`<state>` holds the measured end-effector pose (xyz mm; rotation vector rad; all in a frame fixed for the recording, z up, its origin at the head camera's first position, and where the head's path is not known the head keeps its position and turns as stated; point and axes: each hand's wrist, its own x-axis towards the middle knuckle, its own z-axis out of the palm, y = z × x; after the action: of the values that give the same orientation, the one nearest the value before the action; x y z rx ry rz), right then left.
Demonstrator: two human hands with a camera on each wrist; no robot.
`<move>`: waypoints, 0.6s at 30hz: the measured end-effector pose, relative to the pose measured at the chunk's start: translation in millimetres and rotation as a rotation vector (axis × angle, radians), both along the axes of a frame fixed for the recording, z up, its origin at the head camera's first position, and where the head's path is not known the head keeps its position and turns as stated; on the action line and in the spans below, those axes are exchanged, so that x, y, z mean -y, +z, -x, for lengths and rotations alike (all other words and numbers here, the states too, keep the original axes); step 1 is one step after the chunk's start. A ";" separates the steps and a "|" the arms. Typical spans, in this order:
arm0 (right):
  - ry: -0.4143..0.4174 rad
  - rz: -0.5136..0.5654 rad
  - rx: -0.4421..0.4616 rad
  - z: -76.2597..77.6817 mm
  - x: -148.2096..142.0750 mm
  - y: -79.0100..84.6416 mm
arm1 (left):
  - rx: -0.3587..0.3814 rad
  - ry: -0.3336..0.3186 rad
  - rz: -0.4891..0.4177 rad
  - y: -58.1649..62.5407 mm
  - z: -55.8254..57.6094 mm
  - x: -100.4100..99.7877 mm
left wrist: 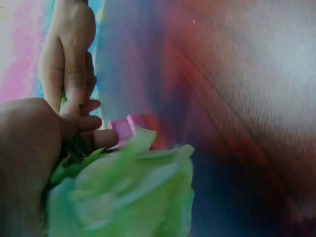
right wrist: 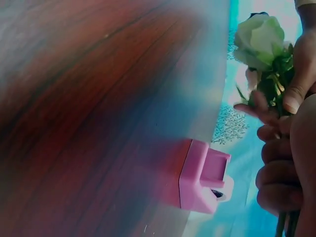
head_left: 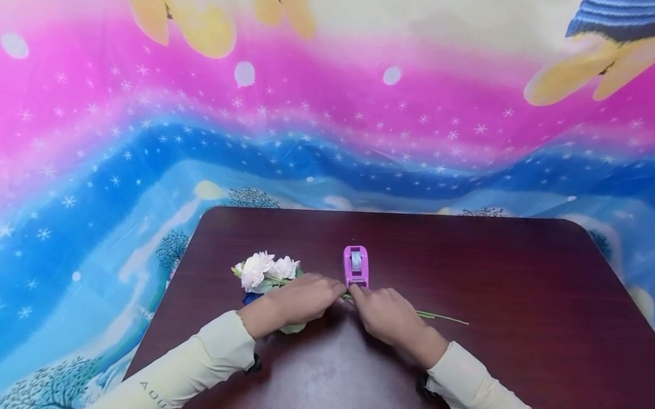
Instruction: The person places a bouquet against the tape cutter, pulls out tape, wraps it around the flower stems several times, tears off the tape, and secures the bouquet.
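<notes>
1. Snowflake-printed cloth (head_left: 333, 117) in pink and blue hangs beyond the tape dispenser (head_left: 356, 264).
2. Dark reddish-brown table (head_left: 498, 265), glossy, spreads beneath the dispenser and to both sides of it.
3. Flower bunch (head_left: 257, 270): pale pinkish-white blooms, a pale green rose (right wrist: 259, 42) and something dark blue (head_left: 250, 298) sit left of the dispenser; green stems (head_left: 444, 318) run out to its right.
4. Left hand (head_left: 301, 300), left of the dispenser on its near side, grips the stems below the blooms.
5. Right hand (head_left: 385, 314), right of the dispenser on its near side, curls its fingers round the stems.
6. Dispenser itself, pink, stands just beyond the fingertips.
</notes>
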<state>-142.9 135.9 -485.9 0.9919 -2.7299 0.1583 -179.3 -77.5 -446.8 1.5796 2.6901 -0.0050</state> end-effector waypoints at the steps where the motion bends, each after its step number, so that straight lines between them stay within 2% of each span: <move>1: 0.002 0.015 0.020 0.3 -1.6 -0.4 | 0.013 0.016 -0.011 -0.7 -0.9 -1.0; 8: -0.026 0.152 0.361 1.0 -14.1 7.6 | -0.004 0.107 -0.045 -5.5 -5.3 0.6; 12: -0.043 0.182 0.491 4.5 -25.7 13.3 | -0.017 0.127 -0.071 -9.5 -3.4 2.8; 15: -0.056 0.190 0.483 6.6 -30.4 13.1 | -0.042 0.125 -0.077 -13.6 -3.3 3.0; 18: -0.069 0.168 0.370 6.8 -30.9 8.2 | -0.067 0.137 -0.095 -17.1 -6.4 -0.2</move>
<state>-149.6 166.8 -477.7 0.8960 -3.0085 0.6034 -172.9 -77.3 -463.9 1.4387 2.8854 0.0750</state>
